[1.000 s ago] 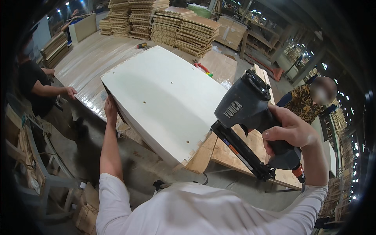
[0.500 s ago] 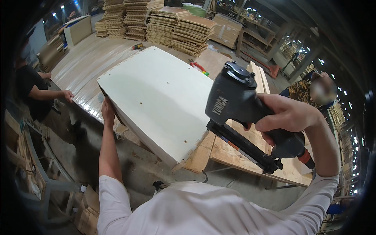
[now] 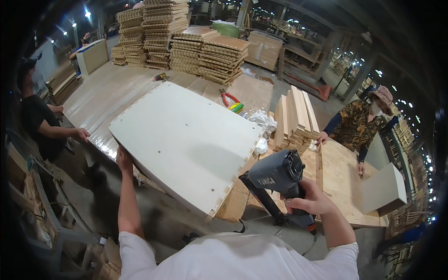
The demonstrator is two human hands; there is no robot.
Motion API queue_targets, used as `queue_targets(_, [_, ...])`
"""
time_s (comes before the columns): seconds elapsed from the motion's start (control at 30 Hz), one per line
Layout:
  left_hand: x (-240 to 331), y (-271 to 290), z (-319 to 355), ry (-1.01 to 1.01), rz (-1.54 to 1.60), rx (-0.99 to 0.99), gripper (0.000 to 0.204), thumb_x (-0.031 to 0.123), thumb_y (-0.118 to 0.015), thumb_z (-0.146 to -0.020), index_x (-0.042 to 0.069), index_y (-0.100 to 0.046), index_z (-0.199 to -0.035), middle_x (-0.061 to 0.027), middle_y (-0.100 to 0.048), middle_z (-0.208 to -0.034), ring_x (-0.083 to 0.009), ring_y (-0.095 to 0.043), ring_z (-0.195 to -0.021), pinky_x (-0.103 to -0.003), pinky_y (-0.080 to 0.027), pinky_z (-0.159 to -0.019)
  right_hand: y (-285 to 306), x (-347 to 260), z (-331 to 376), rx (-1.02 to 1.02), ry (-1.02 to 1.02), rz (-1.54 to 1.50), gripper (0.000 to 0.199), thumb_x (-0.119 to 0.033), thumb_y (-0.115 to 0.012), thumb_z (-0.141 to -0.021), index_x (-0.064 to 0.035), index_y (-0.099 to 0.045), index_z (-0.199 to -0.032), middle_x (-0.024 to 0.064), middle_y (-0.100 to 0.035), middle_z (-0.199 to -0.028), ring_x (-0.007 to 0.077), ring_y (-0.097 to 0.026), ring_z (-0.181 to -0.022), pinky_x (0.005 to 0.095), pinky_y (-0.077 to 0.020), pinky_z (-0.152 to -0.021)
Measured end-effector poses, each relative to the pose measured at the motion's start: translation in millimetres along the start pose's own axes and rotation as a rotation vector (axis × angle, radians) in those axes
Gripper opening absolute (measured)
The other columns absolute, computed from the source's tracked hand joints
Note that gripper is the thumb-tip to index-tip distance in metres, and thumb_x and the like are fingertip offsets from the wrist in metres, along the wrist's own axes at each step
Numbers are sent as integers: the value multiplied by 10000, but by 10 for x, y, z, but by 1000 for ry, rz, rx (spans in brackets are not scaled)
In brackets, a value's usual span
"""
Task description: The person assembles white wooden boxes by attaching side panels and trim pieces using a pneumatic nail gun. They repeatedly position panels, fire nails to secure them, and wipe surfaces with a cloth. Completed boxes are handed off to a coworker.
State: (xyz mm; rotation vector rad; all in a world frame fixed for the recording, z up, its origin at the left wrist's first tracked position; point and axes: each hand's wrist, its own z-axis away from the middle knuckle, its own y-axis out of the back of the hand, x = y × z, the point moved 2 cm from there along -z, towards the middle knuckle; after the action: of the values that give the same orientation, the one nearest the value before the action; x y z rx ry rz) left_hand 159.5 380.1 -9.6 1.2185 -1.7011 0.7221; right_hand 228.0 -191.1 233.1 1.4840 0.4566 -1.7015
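Note:
A white wooden box [image 3: 186,140] with small holes in its upper face and finger-jointed edges lies in front of me on the table. At its near left edge, my left hand [image 3: 124,161] grips the side, fingers partly hidden behind it. My right hand [image 3: 305,200] is wrapped round the handle of a dark pneumatic nail gun [image 3: 275,172], with an air hose at the grip's end. The gun's nose is close beside the box's right edge; I cannot tell whether they touch.
Red-handled pliers [image 3: 228,98] and a power tool [image 3: 160,76] lie beyond the box. Stacked panels [image 3: 205,53] stand at the back, wooden boards [image 3: 296,116] to the right. One person [image 3: 364,116] works at the right table, another [image 3: 46,121] stands left. A smaller white box [image 3: 385,189] sits far right.
My right hand has brought the nail gun down and left, nearer the box's right edge. The view has shifted, showing more of the right table. My left hand still holds the box.

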Motion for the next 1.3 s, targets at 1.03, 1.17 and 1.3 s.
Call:
queue_targets(1.03, [2204,-2245,3264,-493,-107,-852,412,199,-663,-837,32,-493,-1174,-194,-532,-1218,-387,-543,-1051,-405,-440,-885,1523,-1031,-487,133,133,169,329,-126,-637,-809,55,-513,-1055,105,-619,-849,134,-611,-553,284,-546,-463])
queue_targets(1.17, [2259,-1678,3161,-461,-23,-791,92,116,-678,-808,44,-644,-854,-85,-663,-820,-274,-626,-714,-364,-496,-656,1497,-1005,-248,114,-46,138,323,-123,-625,-819,70,-513,-1052,127,-633,-905,136,-615,-560,290,-556,-471])
queue_targets(1.3, [2161,-947,2990,-540,-33,-448,111,31,-716,-755,59,-614,-789,-90,-640,-753,-238,-604,-636,-309,-463,-570,1392,-1062,-222,127,-137,206,306,-106,-590,-829,77,-524,-1065,116,-613,-736,151,-606,-502,284,-545,-446])
